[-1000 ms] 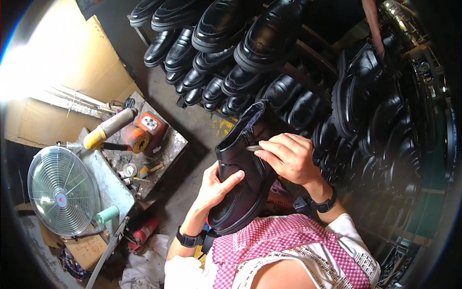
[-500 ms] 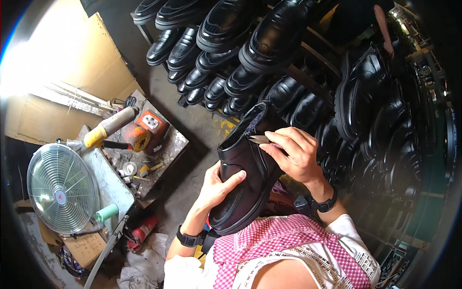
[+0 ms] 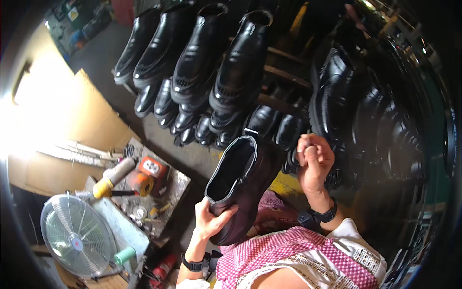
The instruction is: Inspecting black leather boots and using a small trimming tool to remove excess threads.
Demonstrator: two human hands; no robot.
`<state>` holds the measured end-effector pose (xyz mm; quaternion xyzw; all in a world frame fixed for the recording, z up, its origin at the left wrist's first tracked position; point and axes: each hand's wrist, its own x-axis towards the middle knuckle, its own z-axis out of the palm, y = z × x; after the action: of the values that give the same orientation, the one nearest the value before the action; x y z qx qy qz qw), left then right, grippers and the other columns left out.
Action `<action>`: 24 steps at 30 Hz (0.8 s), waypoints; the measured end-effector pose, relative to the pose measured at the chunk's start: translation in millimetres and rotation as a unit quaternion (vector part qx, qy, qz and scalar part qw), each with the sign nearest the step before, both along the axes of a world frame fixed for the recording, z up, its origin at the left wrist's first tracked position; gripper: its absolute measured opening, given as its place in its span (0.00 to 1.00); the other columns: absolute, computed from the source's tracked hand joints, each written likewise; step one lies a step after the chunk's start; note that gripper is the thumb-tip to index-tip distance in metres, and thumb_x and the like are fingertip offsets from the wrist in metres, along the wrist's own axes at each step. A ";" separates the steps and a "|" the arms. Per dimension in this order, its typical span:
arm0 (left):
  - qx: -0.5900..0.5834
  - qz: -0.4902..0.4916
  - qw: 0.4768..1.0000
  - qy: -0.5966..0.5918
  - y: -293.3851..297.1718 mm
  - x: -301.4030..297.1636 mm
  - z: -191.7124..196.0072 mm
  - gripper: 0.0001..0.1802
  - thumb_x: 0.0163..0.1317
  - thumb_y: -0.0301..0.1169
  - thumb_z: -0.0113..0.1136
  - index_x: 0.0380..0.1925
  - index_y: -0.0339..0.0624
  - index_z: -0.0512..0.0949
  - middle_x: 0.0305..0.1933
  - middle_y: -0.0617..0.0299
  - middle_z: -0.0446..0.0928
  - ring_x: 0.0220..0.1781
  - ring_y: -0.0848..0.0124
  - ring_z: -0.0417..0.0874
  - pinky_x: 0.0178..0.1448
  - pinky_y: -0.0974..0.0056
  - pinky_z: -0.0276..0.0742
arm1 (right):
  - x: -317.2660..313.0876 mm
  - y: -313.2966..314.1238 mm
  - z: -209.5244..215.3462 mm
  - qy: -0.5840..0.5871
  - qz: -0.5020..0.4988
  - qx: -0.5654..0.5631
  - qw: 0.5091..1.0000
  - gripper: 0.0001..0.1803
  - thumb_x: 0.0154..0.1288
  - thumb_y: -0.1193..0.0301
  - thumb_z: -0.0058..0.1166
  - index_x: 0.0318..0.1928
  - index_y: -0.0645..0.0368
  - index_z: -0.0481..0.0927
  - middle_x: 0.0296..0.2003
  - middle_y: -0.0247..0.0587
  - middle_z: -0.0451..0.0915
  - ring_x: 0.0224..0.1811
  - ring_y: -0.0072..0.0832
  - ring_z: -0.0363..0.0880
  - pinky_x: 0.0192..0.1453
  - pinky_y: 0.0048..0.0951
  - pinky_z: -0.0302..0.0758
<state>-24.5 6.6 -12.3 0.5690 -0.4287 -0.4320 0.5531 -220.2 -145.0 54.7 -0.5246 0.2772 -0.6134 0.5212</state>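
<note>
Black boot (image 3: 240,185) gripped at heel by left hand (image 3: 211,222) fingers, right hand (image 3: 314,161) fisted (apart), orange box (image 3: 150,167) on bench

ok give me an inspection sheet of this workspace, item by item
surface: small cluttered worktable at the person's left, top worn and stained
job's things: black ankle boot, opening turned up toward the camera
clutter: orange box, roll of tape, yellow-tipped tool and small bits on the table
grippers: left hand grips the boot at its heel end; right hand closed, raised beside the boot, apart from it
cables: nothing seen
surroundings: racks of finished black boots ahead and to the right, pale fan lower left, cardboard sheets on the left
</note>
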 end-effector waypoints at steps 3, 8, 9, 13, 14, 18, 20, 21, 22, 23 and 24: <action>-0.024 -0.013 0.998 0.059 -19.3 9.5 21.0 0.17 0.45 0.22 0.67 0.36 0.33 0.75 0.31 0.62 0.79 0.31 0.78 0.77 0.39 0.71 0.74 | -18.0 4.2 -4.3 -0.013 -0.097 0.018 0.995 0.12 0.56 0.72 0.57 0.41 0.63 0.76 0.27 0.28 0.75 0.22 0.11 0.64 0.25 0.12 0.58; -0.036 -0.020 0.990 0.138 -95.7 -18.7 85.2 0.17 0.51 0.26 0.65 0.40 0.34 0.73 0.37 0.62 0.77 0.37 0.76 0.76 0.43 0.71 0.73 | -42.0 14.5 -7.8 -0.039 -0.125 0.024 0.991 0.12 0.57 0.73 0.57 0.41 0.63 0.76 0.28 0.29 0.75 0.25 0.11 0.66 0.26 0.12 0.59; -0.031 -0.017 0.990 0.133 -113.0 -25.7 92.3 0.16 0.52 0.28 0.65 0.40 0.34 0.73 0.37 0.62 0.77 0.38 0.76 0.76 0.44 0.72 0.72 | -47.4 16.4 -7.8 -0.021 -0.136 0.030 0.990 0.12 0.57 0.73 0.57 0.41 0.64 0.76 0.29 0.29 0.75 0.26 0.12 0.67 0.27 0.12 0.61; -0.052 -0.009 0.997 0.063 -173.6 -39.0 115.0 0.17 0.53 0.33 0.64 0.39 0.33 0.75 0.33 0.62 0.79 0.34 0.76 0.77 0.41 0.71 0.73 | -55.2 22.7 -13.2 -0.028 -0.153 0.044 0.987 0.11 0.56 0.77 0.56 0.41 0.65 0.76 0.30 0.32 0.76 0.30 0.14 0.71 0.33 0.13 0.67; -0.066 -0.006 0.997 0.047 -188.4 -43.0 121.4 0.17 0.53 0.33 0.64 0.39 0.32 0.75 0.33 0.61 0.79 0.33 0.75 0.77 0.40 0.71 0.73 | -58.2 22.9 -16.4 -0.023 -0.154 0.043 0.987 0.11 0.56 0.77 0.55 0.41 0.65 0.76 0.30 0.32 0.77 0.29 0.14 0.71 0.32 0.13 0.66; -0.157 0.045 0.958 -0.236 -251.8 -57.4 128.7 0.30 0.50 0.43 0.64 0.47 0.33 0.71 0.34 0.48 0.80 0.39 0.57 0.82 0.43 0.63 0.75 | -62.2 28.5 -21.8 -0.028 -0.155 0.061 0.986 0.10 0.56 0.78 0.55 0.40 0.64 0.76 0.29 0.33 0.76 0.23 0.13 0.67 0.24 0.15 0.60; -0.173 0.030 0.904 -0.390 -278.6 -70.2 124.8 0.44 0.48 0.49 0.64 0.58 0.32 0.58 0.46 0.41 0.74 0.47 0.51 0.77 0.50 0.57 0.73 | -59.3 33.9 -24.4 -0.027 -0.159 0.070 0.984 0.10 0.56 0.78 0.54 0.40 0.64 0.76 0.27 0.33 0.75 0.22 0.14 0.65 0.23 0.15 0.60; -0.266 0.093 0.813 -0.510 -286.1 -72.6 106.1 0.48 0.48 0.47 0.64 0.60 0.29 0.53 0.56 0.37 0.66 0.58 0.49 0.68 0.59 0.56 0.65 | -57.5 36.8 -26.0 -0.019 -0.165 0.080 0.983 0.09 0.56 0.78 0.54 0.39 0.64 0.76 0.26 0.33 0.75 0.21 0.14 0.65 0.23 0.15 0.59; -0.285 0.062 0.818 -0.496 -277.8 -87.5 111.3 0.48 0.47 0.46 0.64 0.60 0.27 0.52 0.59 0.34 0.60 0.63 0.47 0.61 0.64 0.55 0.59 | -63.9 36.0 -29.9 -0.009 -0.187 0.091 0.978 0.09 0.56 0.77 0.54 0.39 0.64 0.76 0.26 0.33 0.75 0.21 0.14 0.64 0.23 0.15 0.59; -0.320 0.038 0.829 -0.457 -266.7 -96.1 114.8 0.46 0.47 0.43 0.65 0.60 0.29 0.54 0.58 0.37 0.62 0.63 0.48 0.62 0.64 0.54 0.60 | -67.1 36.0 -31.9 0.001 -0.202 0.079 0.976 0.09 0.57 0.76 0.54 0.39 0.64 0.76 0.25 0.33 0.74 0.20 0.13 0.63 0.22 0.15 0.58; -0.355 0.008 0.837 -0.417 -255.0 -100.7 112.9 0.44 0.47 0.40 0.65 0.60 0.31 0.56 0.58 0.40 0.64 0.62 0.50 0.63 0.64 0.54 0.60 | -70.8 36.3 -34.4 0.003 -0.205 0.080 0.976 0.09 0.57 0.76 0.54 0.39 0.64 0.76 0.25 0.33 0.74 0.20 0.13 0.63 0.22 0.15 0.58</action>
<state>-125.2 -248.4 100.6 0.4633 -0.7381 0.0319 0.4895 -291.1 -108.7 20.4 -0.4151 0.4282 -0.6816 0.4240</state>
